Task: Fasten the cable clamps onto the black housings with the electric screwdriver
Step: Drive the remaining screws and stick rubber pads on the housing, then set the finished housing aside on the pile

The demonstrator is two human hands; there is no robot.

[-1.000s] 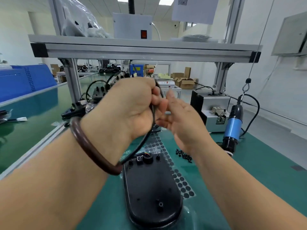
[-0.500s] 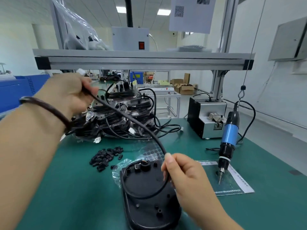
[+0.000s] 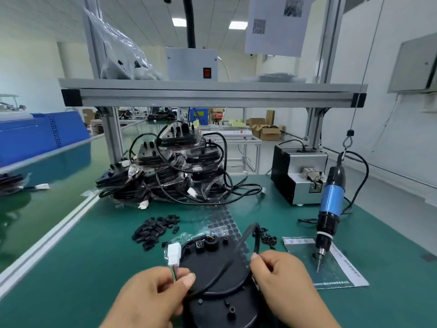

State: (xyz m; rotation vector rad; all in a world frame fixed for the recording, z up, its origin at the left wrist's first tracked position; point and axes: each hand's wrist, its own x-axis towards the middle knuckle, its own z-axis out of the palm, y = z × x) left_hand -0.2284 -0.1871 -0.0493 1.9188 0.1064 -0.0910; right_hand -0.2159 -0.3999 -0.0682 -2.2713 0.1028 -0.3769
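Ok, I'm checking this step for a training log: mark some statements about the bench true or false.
1. The left hand pinches the wires below the white connector. True.
2. The right hand grips the electric screwdriver. False: it hangs untouched at the right; that hand pinches the black cable.
3. Loose black clamps lie on the table left of the near housing. True.
4. The near housing sits on the stack of housings. False: it lies on the table; the stack stands farther back.

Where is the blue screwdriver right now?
In the head view the blue screwdriver hangs at the right, in front of the silver box, tip over the printed sheet.
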